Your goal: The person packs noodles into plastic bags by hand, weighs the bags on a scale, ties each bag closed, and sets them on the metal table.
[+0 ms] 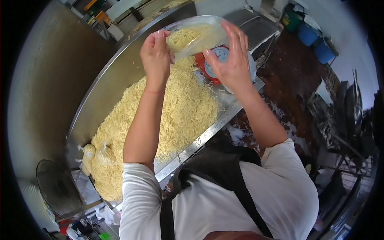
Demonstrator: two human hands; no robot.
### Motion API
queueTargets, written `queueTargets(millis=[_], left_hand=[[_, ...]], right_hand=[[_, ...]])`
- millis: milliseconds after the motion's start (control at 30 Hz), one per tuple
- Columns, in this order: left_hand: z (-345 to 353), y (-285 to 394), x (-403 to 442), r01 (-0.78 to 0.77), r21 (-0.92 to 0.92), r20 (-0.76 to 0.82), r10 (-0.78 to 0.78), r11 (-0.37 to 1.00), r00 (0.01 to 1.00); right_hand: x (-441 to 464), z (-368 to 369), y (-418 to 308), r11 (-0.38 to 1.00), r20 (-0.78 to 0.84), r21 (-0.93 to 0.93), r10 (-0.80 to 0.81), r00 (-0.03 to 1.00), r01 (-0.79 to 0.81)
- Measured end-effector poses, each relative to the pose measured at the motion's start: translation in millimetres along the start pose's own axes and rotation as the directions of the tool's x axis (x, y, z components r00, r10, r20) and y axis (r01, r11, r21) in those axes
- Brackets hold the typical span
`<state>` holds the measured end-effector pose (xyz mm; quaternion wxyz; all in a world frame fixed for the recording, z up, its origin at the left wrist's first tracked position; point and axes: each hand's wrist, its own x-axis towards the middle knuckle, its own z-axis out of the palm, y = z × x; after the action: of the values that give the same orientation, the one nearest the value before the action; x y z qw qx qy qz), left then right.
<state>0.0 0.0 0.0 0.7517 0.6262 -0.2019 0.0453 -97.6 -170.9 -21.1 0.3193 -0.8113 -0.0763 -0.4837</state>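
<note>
My left hand is closed, its thumb and fingers pinching the left end of a clear plastic bag. Inside the bag lies a portion of yellow noodles. At the bag's right end is my right hand, thumb and fingers spread apart; whether its fingertips press on the plastic is unclear. Below both hands a large heap of loose yellow noodles covers much of a metal table. A red dial scale stands just under the bag, partly hidden by my right hand.
Filled, tied noodle bags rest at the heap's lower left. A raised metal wall runs along the table's far side. Blue buckets stand on the wet brown floor at upper right. Metal racks and tools crowd the right side.
</note>
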Motion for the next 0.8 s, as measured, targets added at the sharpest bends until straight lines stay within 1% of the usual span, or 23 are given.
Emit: queueTargets(millis=[67, 100, 133, 167, 200, 233, 267, 300, 333, 367, 400, 433, 467, 500, 533, 567, 600, 633, 667, 700, 767, 800], left_hand=[[-3, 23, -33, -0.013, -0.064, -0.068, 0.009, 0.998, 0.998], [-34, 26, -49, -0.011, -0.112, -0.106, -0.001, 0.994, 0.994], [-58, 25, -61, -0.02, -0.139, -0.138, 0.0, 0.99, 0.99], [-78, 18, -78, -0.009, -0.167, -0.179, -0.021, 0.986, 0.984], [-96, 4, -93, 0.063, -0.198, -0.223, -0.107, 0.978, 0.969], [-115, -16, -111, 0.131, -0.238, -0.267, -0.194, 0.962, 0.944], [-132, -36, -133, 0.197, -0.286, -0.31, -0.285, 0.938, 0.907], [-145, -53, -152, 0.296, -0.295, -0.35, -0.391, 0.908, 0.851], [-151, -75, -174, 0.331, -0.279, -0.365, -0.418, 0.902, 0.832], [-156, -97, -197, 0.408, -0.174, -0.442, -0.441, 0.896, 0.781], [-162, -104, -213, 0.419, -0.215, -0.455, -0.47, 0.882, 0.756], [-168, -106, -228, 0.429, -0.253, -0.462, -0.498, 0.867, 0.734], [-172, -99, -239, 0.406, -0.25, -0.493, -0.477, 0.879, 0.728], [-174, -87, -247, 0.384, -0.246, -0.518, -0.455, 0.89, 0.724], [-176, -76, -252, 0.358, -0.238, -0.539, -0.429, 0.903, 0.725], [-180, -67, -257, 0.341, -0.268, -0.537, -0.433, 0.901, 0.724], [-186, -58, -263, 0.319, -0.296, -0.535, -0.433, 0.901, 0.726], [-192, -48, -269, 0.299, -0.322, -0.532, -0.433, 0.898, 0.728], [-196, -39, -274, 0.302, -0.325, -0.538, -0.438, 0.896, 0.72], [-203, -37, -278, 0.292, -0.32, -0.555, -0.428, 0.901, 0.714], [-213, -40, -294, 0.279, -0.316, -0.593, -0.418, 0.907, 0.688], [-215, -42, -302, 0.286, -0.338, -0.606, -0.44, 0.896, 0.663]], right_hand=[[21, 5, -6, 0.996, -0.102, -0.044, -0.079, 0.992, 0.075], [20, 27, -10, 0.996, 0.051, -0.041, -0.071, 0.996, 0.073], [12, 46, 4, 0.997, 0.186, -0.028, -0.063, 0.981, 0.069], [-5, 64, 14, 0.999, 0.337, -0.014, -0.045, 0.94, 0.053], [-22, 80, 20, 0.991, 0.527, 0.072, 0.06, 0.848, -0.114], [-45, 98, 27, 0.952, 0.706, 0.111, 0.128, 0.697, -0.287], [-83, 122, 38, 0.822, 0.744, 0.193, 0.233, 0.626, -0.536], [-120, 146, 47, 0.625, 0.79, 0.241, 0.318, 0.524, -0.743], [-153, 162, 48, 0.605, 0.781, 0.262, 0.325, 0.533, -0.752], [-183, 172, 46, 0.583, 0.771, 0.284, 0.332, 0.543, -0.761], [-199, 178, 40, 0.561, 0.756, 0.313, 0.341, 0.559, -0.766], [-197, 178, 15, 0.73, 0.651, 0.383, 0.221, 0.726, -0.566], [-188, 170, -27, 0.845, 0.529, 0.417, 0.075, 0.845, -0.335], [-193, 169, -46, 0.899, 0.513, 0.404, -0.07, 0.856, -0.169], [-198, 168, -66, 0.919, 0.486, 0.394, -0.212, 0.848, 0.004], [-210, 171, -74, 0.917, 0.567, 0.386, -0.319, 0.759, 0.097], [-214, 175, -77, 0.927, 0.704, 0.371, -0.318, 0.635, 0.053], [-218, 178, -80, 0.94, 0.817, 0.342, -0.307, 0.488, 0.018], [-214, 183, -73, 0.96, 0.94, 0.247, -0.203, 0.276, -0.135], [-209, 188, -67, 0.961, 0.993, 0.117, -0.113, 0.033, -0.25], [-188, 183, -71, 0.89, 0.991, 0.083, -0.027, 0.13, -0.449], [-176, 181, -76, 0.837, 0.985, 0.069, 0.029, 0.17, -0.542]])
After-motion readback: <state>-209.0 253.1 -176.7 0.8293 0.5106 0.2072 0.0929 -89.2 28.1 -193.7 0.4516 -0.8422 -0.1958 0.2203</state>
